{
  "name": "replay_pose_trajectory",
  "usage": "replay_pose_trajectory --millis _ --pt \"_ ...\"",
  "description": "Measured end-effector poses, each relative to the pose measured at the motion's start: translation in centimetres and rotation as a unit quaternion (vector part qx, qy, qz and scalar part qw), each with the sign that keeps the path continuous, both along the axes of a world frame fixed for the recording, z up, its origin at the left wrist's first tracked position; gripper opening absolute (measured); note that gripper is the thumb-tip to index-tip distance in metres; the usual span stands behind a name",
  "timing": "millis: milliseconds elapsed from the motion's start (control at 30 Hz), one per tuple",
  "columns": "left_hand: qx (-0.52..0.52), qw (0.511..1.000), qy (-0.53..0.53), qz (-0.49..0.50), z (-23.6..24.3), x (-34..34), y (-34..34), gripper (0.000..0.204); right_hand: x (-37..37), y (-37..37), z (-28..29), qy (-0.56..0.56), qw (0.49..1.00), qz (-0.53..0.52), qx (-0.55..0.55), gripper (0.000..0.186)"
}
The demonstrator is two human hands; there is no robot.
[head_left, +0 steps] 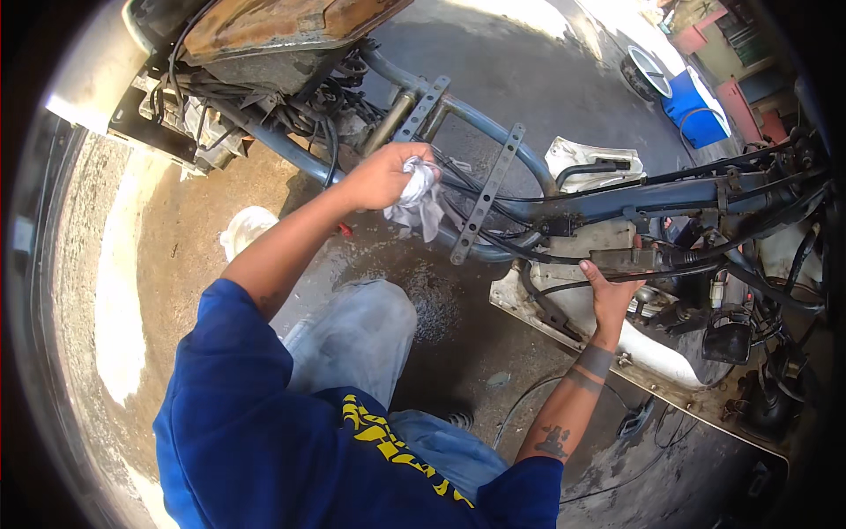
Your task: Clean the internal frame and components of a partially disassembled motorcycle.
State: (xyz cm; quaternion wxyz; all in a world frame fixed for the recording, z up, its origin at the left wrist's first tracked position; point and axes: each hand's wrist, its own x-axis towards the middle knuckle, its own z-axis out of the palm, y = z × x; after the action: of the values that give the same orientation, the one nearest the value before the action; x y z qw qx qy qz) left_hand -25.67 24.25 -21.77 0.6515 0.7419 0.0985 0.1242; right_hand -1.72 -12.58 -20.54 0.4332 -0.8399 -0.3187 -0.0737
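My left hand [377,180] is closed around a crumpled white rag [418,210], whose loose end hangs below the fist. It is beside the blue tubular frame [520,159] of a partly stripped motorbike, near two perforated metal strips, one short [422,109] and one long [487,196], that lie across the tubes. At the right, my right hand [610,304] grips a black cable [573,284] under the frame, thumb up in front, its other fingers partly hidden. A dark rectangular part [624,258] sits just above that hand.
A white body panel [656,351] with wiring lies below the right-hand frame tube. A rusty brown tank-like part [282,31] overhangs the upper left. A white container [249,229] stands on the ground. Farther off are a blue box [694,110] and a wheel [646,72].
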Motion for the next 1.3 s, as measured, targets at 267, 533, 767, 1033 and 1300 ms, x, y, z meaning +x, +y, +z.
replay_pose_trajectory --millis 267,533,767,1033,1300 --pt "0.079 0.943 0.284 0.154 0.9 -20.9 9.7 0.015 -0.8 -0.6 1.4 -0.096 0.991 -0.026 -0.09 0.114" --pt "0.305 0.803 0.511 0.032 -18.9 -28.3 13.0 0.035 -1.6 1.2 3.1 -0.172 0.93 -0.145 -0.29 0.123" --pt "0.473 0.724 0.502 -0.024 -33.0 -32.5 13.6 0.069 -3.1 0.6 8.3 -0.136 0.931 -0.195 -0.277 0.086" --pt "0.41 0.684 0.592 -0.116 -14.5 -24.5 10.7 0.048 -8.5 2.8 14.7 -0.124 0.971 -0.199 -0.036 0.06" --pt "0.467 0.624 0.58 -0.237 -24.9 -29.6 16.1 0.035 -4.3 9.3 10.5 -0.208 0.95 -0.207 0.103 0.048"
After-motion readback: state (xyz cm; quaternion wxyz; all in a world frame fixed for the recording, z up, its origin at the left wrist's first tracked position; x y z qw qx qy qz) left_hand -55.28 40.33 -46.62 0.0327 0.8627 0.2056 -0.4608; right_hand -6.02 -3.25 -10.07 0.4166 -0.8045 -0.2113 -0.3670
